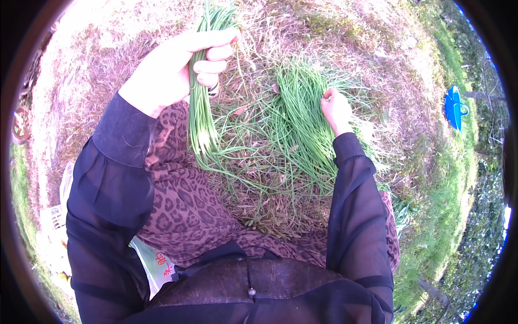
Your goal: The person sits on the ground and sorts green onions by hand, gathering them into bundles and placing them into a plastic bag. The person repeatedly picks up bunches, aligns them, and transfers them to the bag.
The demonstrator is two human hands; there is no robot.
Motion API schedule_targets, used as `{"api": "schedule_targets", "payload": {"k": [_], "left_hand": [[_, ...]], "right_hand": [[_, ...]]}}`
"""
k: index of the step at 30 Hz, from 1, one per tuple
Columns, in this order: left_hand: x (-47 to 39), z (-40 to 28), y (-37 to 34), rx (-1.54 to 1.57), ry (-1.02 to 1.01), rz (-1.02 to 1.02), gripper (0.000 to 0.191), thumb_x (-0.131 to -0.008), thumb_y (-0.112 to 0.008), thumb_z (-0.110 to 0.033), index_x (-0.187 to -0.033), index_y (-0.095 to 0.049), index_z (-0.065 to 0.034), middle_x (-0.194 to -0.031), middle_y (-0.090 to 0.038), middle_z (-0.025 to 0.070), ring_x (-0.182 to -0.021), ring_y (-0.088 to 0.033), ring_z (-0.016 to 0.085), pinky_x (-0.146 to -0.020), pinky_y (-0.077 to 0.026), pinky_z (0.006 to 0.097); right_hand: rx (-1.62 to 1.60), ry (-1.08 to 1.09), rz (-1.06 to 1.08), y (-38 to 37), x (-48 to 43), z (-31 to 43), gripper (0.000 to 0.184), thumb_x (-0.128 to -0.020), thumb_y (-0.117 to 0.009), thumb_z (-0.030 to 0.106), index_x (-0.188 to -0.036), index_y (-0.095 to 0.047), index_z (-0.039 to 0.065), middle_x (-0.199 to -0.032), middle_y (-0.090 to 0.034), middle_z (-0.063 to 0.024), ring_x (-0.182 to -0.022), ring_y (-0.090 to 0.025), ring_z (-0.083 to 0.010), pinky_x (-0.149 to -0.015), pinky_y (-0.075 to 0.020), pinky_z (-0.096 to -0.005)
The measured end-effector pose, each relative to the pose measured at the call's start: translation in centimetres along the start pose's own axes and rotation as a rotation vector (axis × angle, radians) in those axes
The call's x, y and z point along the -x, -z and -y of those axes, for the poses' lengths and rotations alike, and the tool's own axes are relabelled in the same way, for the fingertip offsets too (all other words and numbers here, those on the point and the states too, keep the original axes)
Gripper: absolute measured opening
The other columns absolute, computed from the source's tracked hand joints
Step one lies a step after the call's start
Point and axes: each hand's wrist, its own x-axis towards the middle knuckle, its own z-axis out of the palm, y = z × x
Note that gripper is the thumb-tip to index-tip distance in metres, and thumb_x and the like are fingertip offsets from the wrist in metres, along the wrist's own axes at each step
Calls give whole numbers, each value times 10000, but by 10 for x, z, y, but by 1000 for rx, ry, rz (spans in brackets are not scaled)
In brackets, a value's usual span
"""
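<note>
My left hand (178, 67) grips a thick bundle of long thin green stalks (200, 109), like chives or garlic scapes, held upright at the upper left. The bundle's pale ends hang below the fist, and a few stalks trail from them toward the ground. At the centre right, a large loose pile of the same green stalks (301, 109) lies on dry grass. My right hand (336, 107) is at the pile's right side, thumb and forefinger pinched together by the stalks. Whether a stalk is between those fingertips cannot be made out.
Scattered stalks (259, 178) lie between my legs, which are in leopard-print cloth. A blue plastic container with a handle (454, 108) stands on the grass at the far right. A plastic bag with red writing (156, 263) is beside my left thigh. Green bushes border the right.
</note>
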Motion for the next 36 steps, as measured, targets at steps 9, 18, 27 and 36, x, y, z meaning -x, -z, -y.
{"api": "schedule_targets", "payload": {"k": [9, 18, 27, 36], "left_hand": [[-2, 1, -2, 10, 9, -22, 172, -915, -522, -194, -991, -568, -47, -664, -404, -81, -508, -324, 14, -465, -309, 176], [-1, 2, 2, -22, -13, -12, 164, -913, -527, -193, -990, -571, -55, -660, -417, -80, -503, -333, 20, -466, -319, 181], [-2, 3, 2, 14, 5, -14, 146, -909, -537, -188, -975, -566, -61, -663, -430, -74, -500, -346, 17, -450, -318, 178], [-3, 3, 4, 18, -1, 0, 155, -909, -534, -181, -989, -568, -52, -672, -436, -71, -503, -353, 20, -453, -329, 182]], "right_hand": [[44, -94, 10, -14, -2, -13, 149, -735, -621, 229, -778, -621, 86, -795, -643, -117, -785, -627, -274, -714, -480, -386], [-178, -59, 130, 39, -6, -4, 134, -743, -599, 225, -751, -623, 93, -777, -640, -112, -740, -625, -286, -686, -486, -392], [-670, -139, 458, 52, -1, -1, 119, -737, -687, 163, -799, -631, 77, -694, -617, -16, -645, -600, -100, -582, -468, -280], [-499, -61, 503, 21, 16, -4, 101, -739, -678, 169, -756, -639, 78, -658, -626, -50, -548, -601, -132, -567, -477, -279]]}}
